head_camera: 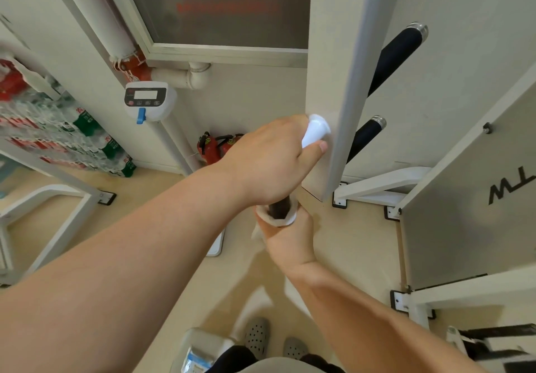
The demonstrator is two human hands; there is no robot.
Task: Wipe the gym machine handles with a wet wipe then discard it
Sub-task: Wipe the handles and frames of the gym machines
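Both hands on 1 machine handle, wet wipe wrapped around it.
Left hand (269,160) grips the handle (280,206) near the white post (336,82); right hand (290,236) clasps the wet wipe (275,221) around it. Below, beige floor (348,242); 2 fire extinguishers (216,146) by the wall.

The room was evenly bright; soft shadows fell on the floor (348,245), edges bowed outward, and the left side looked smeared.
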